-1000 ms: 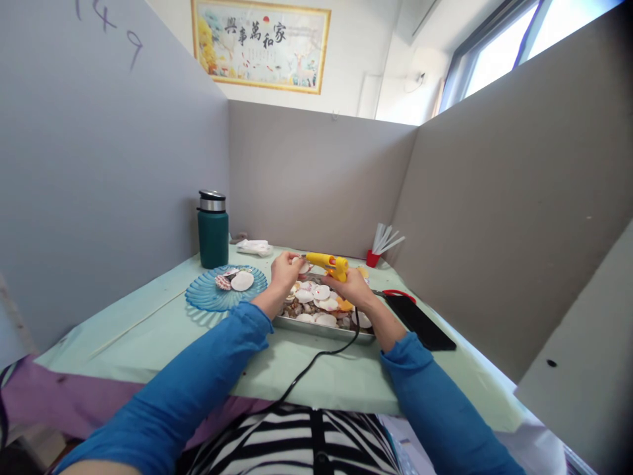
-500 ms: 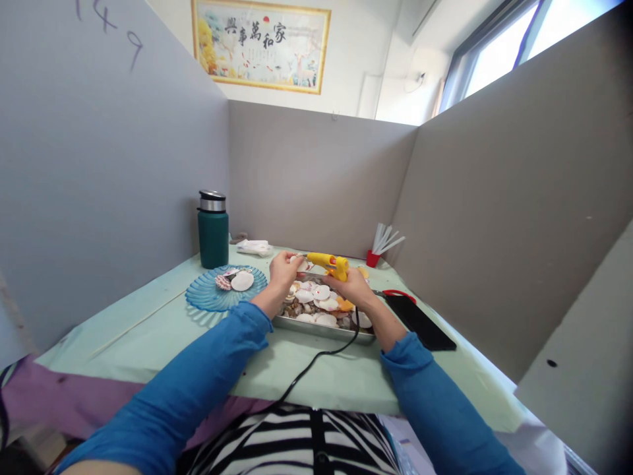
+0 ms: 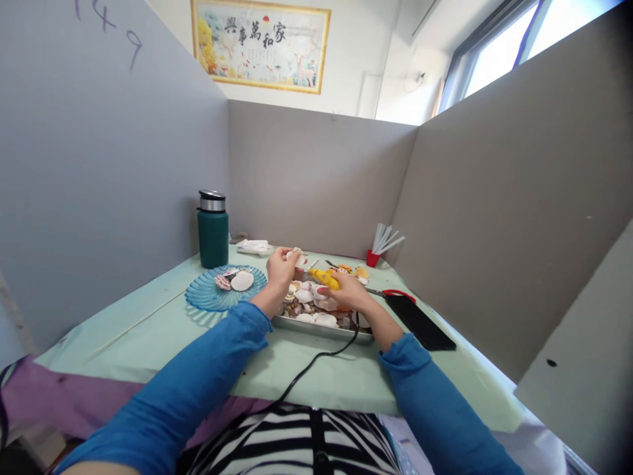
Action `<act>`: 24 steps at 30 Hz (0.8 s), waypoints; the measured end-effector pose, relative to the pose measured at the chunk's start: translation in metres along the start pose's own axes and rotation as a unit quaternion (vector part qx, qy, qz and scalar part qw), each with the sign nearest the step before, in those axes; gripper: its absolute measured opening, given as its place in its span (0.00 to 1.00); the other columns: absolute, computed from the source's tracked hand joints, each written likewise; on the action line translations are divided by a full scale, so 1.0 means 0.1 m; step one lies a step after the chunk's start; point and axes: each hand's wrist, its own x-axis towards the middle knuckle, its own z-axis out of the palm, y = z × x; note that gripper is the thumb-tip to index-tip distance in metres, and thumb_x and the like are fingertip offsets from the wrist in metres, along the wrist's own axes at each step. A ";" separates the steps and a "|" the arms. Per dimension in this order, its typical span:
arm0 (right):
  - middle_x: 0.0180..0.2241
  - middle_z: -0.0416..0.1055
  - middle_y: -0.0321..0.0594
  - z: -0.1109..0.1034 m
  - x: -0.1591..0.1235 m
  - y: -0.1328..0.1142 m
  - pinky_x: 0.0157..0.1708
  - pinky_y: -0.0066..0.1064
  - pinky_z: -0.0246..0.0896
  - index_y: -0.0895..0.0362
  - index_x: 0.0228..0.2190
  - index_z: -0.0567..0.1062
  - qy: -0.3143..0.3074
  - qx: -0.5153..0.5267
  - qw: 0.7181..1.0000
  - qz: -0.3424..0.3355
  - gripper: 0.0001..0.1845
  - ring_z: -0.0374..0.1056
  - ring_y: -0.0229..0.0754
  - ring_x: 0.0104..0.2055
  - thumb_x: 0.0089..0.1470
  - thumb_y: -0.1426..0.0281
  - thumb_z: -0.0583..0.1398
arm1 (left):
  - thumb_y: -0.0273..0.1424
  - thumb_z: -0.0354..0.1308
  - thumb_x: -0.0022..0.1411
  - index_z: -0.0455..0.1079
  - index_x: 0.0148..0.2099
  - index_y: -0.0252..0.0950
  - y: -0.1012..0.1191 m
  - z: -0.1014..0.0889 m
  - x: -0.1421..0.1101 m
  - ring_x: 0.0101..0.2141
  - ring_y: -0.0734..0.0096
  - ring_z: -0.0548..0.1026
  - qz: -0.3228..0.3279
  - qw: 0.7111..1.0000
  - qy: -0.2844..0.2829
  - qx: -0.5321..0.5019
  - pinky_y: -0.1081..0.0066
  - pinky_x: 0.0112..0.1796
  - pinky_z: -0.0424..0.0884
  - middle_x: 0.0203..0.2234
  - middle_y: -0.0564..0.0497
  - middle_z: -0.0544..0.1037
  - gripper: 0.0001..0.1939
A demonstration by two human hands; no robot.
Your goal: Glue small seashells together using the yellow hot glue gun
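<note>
Pinched in the fingers of my left hand [image 3: 281, 274] is a pale seashell [image 3: 297, 258], raised over the far left of a metal tray [image 3: 316, 329]. My right hand [image 3: 350, 294] is closed around a yellow glue gun [image 3: 324, 278], its nozzle pointing up and left, a little apart from the held shell. Below both hands the tray is filled with white, brown and orange shells [image 3: 326, 319]. A black cord [image 3: 316, 359] runs from the glue gun across the table toward my body. My right hand hides part of the tray.
Left of the tray sits a blue glass plate [image 3: 198, 290] with several shells. Behind it stand a green bottle [image 3: 213, 237] and a white packet [image 3: 254, 247]. At right are a red cup [image 3: 372, 258] of glue sticks, red-handled scissors [image 3: 399, 293] and a black phone-like slab [image 3: 420, 322]. Grey partitions enclose the table.
The glue gun has come down and its nozzle has drawn away from the shell, tilting differently in my right hand. My left hand has turned the shell slightly upward.
</note>
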 end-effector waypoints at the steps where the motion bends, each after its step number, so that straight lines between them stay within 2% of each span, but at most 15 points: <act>1: 0.27 0.72 0.37 0.01 -0.01 -0.01 0.27 0.27 0.51 0.56 0.30 0.76 -0.020 -0.015 1.000 -0.014 0.16 0.65 0.40 0.29 0.44 0.57 0.63 | 0.32 0.60 0.53 0.65 0.38 0.33 0.01 0.00 -0.01 0.26 0.69 0.77 -0.008 1.000 -0.012 -0.006 0.72 0.24 0.74 0.29 0.48 0.76 0.12; 3: 0.27 0.73 0.37 0.01 -0.04 -0.02 0.27 0.27 0.50 0.55 0.33 0.76 -0.054 -0.021 0.998 -0.025 0.16 0.65 0.39 0.29 0.44 0.58 0.63 | 0.32 0.61 0.53 0.64 0.38 0.33 0.02 0.02 -0.04 0.25 0.70 0.77 -0.024 0.998 -0.048 -0.022 0.72 0.23 0.73 0.29 0.48 0.76 0.12; 7: 0.30 0.74 0.37 -0.01 -0.08 -0.03 0.25 0.26 0.51 0.54 0.41 0.76 -0.106 -0.022 0.994 -0.022 0.23 0.66 0.39 0.29 0.43 0.55 0.64 | 0.31 0.63 0.51 0.63 0.35 0.32 0.05 0.04 -0.10 0.26 0.69 0.77 -0.048 0.990 -0.127 -0.044 0.74 0.22 0.72 0.27 0.48 0.76 0.13; 11: 0.27 0.74 0.36 -0.04 -0.07 -0.01 0.24 0.26 0.50 0.54 0.39 0.77 -0.127 -0.011 0.991 -0.038 0.22 0.65 0.37 0.26 0.48 0.52 0.60 | 0.29 0.63 0.51 0.62 0.36 0.32 0.08 0.04 -0.15 0.26 0.68 0.77 -0.067 0.983 -0.168 -0.038 0.75 0.20 0.71 0.27 0.48 0.76 0.13; 15: 0.26 0.73 0.38 -0.07 -0.04 -0.03 0.26 0.26 0.51 0.57 0.31 0.78 -0.034 0.004 0.998 -0.060 0.21 0.64 0.36 0.27 0.52 0.52 0.57 | 0.30 0.64 0.51 0.62 0.35 0.32 0.09 0.04 -0.16 0.25 0.68 0.76 -0.074 0.981 -0.175 -0.030 0.74 0.20 0.72 0.27 0.48 0.76 0.14; 19: 0.25 0.72 0.37 -0.06 -0.04 -0.07 0.26 0.25 0.52 0.58 0.30 0.76 0.073 0.068 0.994 -0.045 0.20 0.63 0.36 0.26 0.54 0.54 0.56 | 0.31 0.66 0.49 0.63 0.35 0.32 0.07 0.04 -0.17 0.24 0.71 0.75 -0.068 0.980 -0.186 -0.019 0.74 0.20 0.72 0.26 0.49 0.75 0.16; 21: 0.23 0.71 0.36 -0.05 -0.04 -0.09 0.25 0.25 0.51 0.58 0.28 0.75 0.096 0.079 0.991 -0.041 0.19 0.62 0.35 0.24 0.54 0.55 0.56 | 0.32 0.66 0.48 0.64 0.35 0.32 0.07 0.03 -0.18 0.25 0.72 0.74 -0.069 0.978 -0.197 -0.012 0.73 0.20 0.73 0.27 0.49 0.74 0.16; 24: 0.23 0.72 0.36 -0.04 -0.05 -0.11 0.25 0.25 0.51 0.58 0.27 0.75 0.097 0.087 0.990 -0.049 0.18 0.62 0.35 0.23 0.55 0.57 0.56 | 0.33 0.67 0.47 0.64 0.35 0.32 0.08 0.03 -0.22 0.26 0.72 0.73 -0.070 0.972 -0.224 -0.011 0.72 0.20 0.74 0.28 0.50 0.73 0.17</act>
